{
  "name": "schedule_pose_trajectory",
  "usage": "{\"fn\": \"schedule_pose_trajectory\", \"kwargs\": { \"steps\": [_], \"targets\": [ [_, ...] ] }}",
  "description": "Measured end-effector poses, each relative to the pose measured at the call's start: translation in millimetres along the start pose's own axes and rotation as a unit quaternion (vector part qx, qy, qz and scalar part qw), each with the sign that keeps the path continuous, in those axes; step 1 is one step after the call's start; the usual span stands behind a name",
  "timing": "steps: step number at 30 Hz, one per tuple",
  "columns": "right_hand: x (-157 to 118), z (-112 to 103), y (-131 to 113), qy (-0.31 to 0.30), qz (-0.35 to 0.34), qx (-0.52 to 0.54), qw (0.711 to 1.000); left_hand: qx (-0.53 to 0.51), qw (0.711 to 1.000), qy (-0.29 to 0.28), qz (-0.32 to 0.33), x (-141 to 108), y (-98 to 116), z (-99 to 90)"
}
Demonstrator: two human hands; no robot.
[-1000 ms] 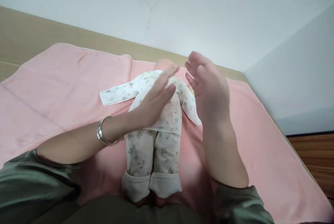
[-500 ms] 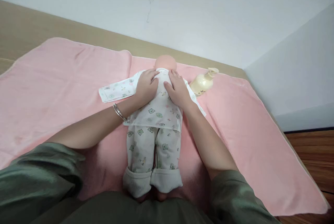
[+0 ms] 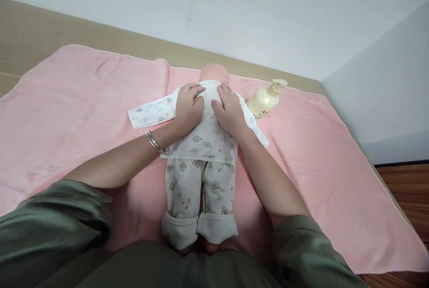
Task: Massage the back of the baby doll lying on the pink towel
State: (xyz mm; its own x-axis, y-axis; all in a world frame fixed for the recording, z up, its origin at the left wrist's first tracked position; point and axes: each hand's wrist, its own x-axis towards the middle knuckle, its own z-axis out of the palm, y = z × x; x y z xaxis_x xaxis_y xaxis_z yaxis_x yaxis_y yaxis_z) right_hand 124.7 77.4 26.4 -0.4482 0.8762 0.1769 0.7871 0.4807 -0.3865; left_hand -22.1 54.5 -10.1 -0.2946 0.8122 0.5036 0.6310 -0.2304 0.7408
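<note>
A baby doll lies on a pink blanket, its bald head (image 3: pixel 215 73) toward the wall. It wears a white printed shirt (image 3: pixel 204 138) and matching trousers (image 3: pixel 217 185) with turned-up cuffs. My left hand (image 3: pixel 189 108) rests on the left side of the shirt near the shoulder, fingers spread. On the opposite shoulder lies my right hand (image 3: pixel 229 111), also flat with the thumb apart. Both hands press on the cloth and hold nothing. The shirt's left sleeve stretches out to the side; the right one slants down behind my forearm. The doll's face cannot be seen.
A cream pump bottle (image 3: pixel 264 101) leans over on the pink blanket (image 3: pixel 321 158), just right of the doll. Behind the blanket runs the tan table edge (image 3: pixel 134 40) against a white wall (image 3: pixel 268 19). Brown wood (image 3: pixel 407 194) shows at the far right.
The view has shifted slightly, so the doll and bottle appear a little higher and further right. Both hands stay on the shirt's shoulders, with hardly any movement.
</note>
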Motion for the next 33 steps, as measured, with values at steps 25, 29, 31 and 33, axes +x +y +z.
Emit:
{"fn": "schedule_pose_trajectory", "kwargs": {
  "steps": [25,29,31,33],
  "targets": [
    [-44.5,17.7,-48.6,0.055,0.006,-0.114,0.992,0.053,0.985,-0.158,-0.034,9.9,7.7,-9.5],
    [-40.4,15.9,-45.4,0.031,-0.008,-0.091,0.995,0.065,0.978,-0.192,-0.035,13.9,5.7,-12.1],
    [-27.0,10.7,-31.0,0.014,-0.012,-0.057,0.998,0.065,0.983,-0.173,-0.016,11.7,4.4,-11.5],
    [-13.2,6.1,-15.1,0.01,0.003,-0.021,1.0,0.067,0.987,-0.143,0.001,7.0,3.9,-9.8]
  ]
}}
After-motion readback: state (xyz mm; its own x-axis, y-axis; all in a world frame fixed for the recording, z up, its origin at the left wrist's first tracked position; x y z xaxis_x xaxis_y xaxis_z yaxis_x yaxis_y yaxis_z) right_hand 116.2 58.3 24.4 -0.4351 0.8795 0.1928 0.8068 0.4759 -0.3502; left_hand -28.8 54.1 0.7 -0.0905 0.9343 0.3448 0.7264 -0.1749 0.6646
